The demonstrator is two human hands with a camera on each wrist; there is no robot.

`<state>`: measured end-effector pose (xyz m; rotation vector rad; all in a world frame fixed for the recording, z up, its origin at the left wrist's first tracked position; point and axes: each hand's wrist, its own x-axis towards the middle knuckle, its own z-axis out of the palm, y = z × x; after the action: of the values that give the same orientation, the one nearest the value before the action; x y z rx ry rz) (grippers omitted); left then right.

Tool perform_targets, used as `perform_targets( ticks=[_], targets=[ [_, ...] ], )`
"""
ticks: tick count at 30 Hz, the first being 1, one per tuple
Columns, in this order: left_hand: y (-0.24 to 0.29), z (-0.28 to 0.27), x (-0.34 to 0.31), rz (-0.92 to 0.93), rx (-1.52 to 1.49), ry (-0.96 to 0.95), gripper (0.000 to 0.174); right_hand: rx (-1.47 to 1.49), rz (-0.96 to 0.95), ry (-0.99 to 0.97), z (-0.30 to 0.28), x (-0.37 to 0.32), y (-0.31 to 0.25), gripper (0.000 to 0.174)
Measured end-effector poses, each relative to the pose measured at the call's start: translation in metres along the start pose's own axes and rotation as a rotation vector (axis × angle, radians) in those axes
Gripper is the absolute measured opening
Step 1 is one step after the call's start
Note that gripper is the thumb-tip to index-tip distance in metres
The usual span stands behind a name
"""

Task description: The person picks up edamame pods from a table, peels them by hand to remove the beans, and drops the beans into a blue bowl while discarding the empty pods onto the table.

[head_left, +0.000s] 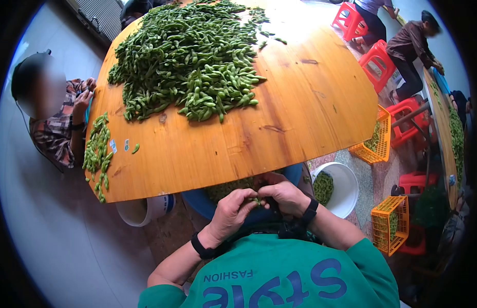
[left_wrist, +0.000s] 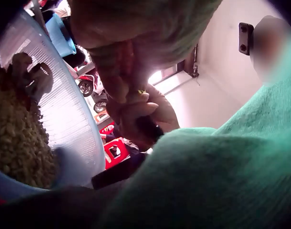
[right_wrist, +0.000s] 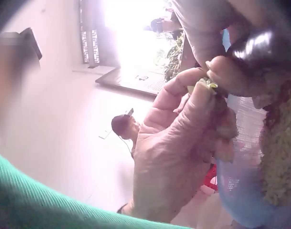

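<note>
Over a blue tub [head_left: 194,204], just off the table's near edge, the left hand [head_left: 232,209] pinches a small green pod [head_left: 257,201] between thumb and fingers. The right hand [head_left: 285,195] meets it from the other side, its curled fingertips at the pod. A dark, shiny object [right_wrist: 254,50] lies against the right hand; what it is, I cannot tell. In the right wrist view a torn, pale green end of the pod [right_wrist: 210,86] sticks out between the fingertips. Pale beans [left_wrist: 21,143] fill part of the tub in the left wrist view.
A wooden table [head_left: 310,113] carries a large heap of green pods [head_left: 187,56] and a smaller pile [head_left: 98,149] at left. White buckets [head_left: 349,190] stand either side of the tub. Orange crates [head_left: 382,218] and red stools [head_left: 379,64] are at right. A seated person [head_left: 56,136] is at left.
</note>
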<state>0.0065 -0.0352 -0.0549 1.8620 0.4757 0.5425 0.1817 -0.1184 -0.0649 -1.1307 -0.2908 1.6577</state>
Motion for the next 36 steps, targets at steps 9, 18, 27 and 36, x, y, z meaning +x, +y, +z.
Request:
perform_targets(
  ticks=[9, 18, 27, 36],
  targets=[
    [-0.006, -0.010, -0.006, 0.012, 0.170, -0.014, 0.019, 0.127, 0.020, 0.167, -0.004, -0.006, 0.004, 0.026],
    [0.033, -0.047, 0.016, -0.032, 0.289, -0.119, 0.017, -1.020, -0.324, 0.675, -0.094, -0.072, -0.014, 0.022],
    [0.026, -0.102, 0.113, 0.126, 0.816, 0.260, 0.031, -1.261, -0.496, 0.602, -0.117, -0.066, 0.006, 0.022],
    [0.021, -0.103, 0.107, -0.011, 0.815, 0.161, 0.016, -0.981, -0.644, 0.156, -0.003, -0.055, -0.030, 0.014]
  ],
)
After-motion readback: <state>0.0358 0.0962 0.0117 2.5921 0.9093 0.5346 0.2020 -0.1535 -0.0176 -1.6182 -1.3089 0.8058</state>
